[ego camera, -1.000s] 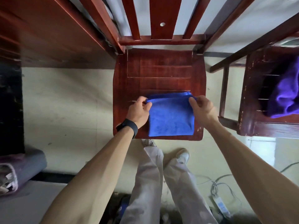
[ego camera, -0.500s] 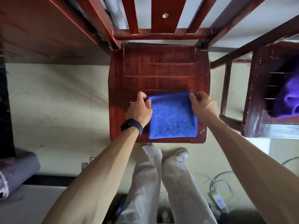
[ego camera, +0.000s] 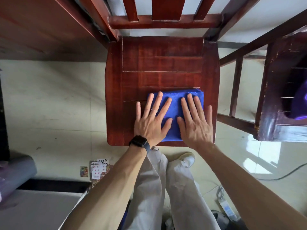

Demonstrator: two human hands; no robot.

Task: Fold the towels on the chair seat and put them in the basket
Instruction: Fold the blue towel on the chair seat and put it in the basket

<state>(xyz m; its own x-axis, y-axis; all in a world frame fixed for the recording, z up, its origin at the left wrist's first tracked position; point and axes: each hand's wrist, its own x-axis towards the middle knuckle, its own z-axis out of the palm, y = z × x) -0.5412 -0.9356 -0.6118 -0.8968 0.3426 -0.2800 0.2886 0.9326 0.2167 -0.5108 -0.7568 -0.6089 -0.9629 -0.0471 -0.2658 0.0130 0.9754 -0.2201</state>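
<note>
One chair seat [ego camera: 162,63] takes up most of what lies under and beyond the hands, dark red wood with its far half bare. To the right of the right hand, well apart, stands a second chair [ego camera: 272,90] of the same wood.

Under both palms lies the blue towel [ego camera: 176,103], folded down to a compact rectangle on the near right part of the seat. Stacked layer edges show at the corner just past the right fingertips, so I judge the folding of this one done or nearly so. The left hand [ego camera: 150,123] and the right hand [ego camera: 196,125] lie flat on it side by side, fingers straight and spread wide, gripping nothing. They press the cloth down, which reads to me as smoothing the last fold. Each little finger lands off the towel on bare wood, one on either side.

Far off to the right of the right hand, on that second chair, a purple cloth [ego camera: 298,103] sits bunched at the edge of view — I take it for another towel waiting its turn, though too little shows to be sure. A dark watch [ego camera: 138,142] sits on the left wrist and a thin ring [ego camera: 154,110] on one left finger.

What is left, as I judge it: lift this towel and carry it to the basket — which I cannot find anywhere in view — then deal with the purple one. Nothing shows how many towels have gone in already.
</note>
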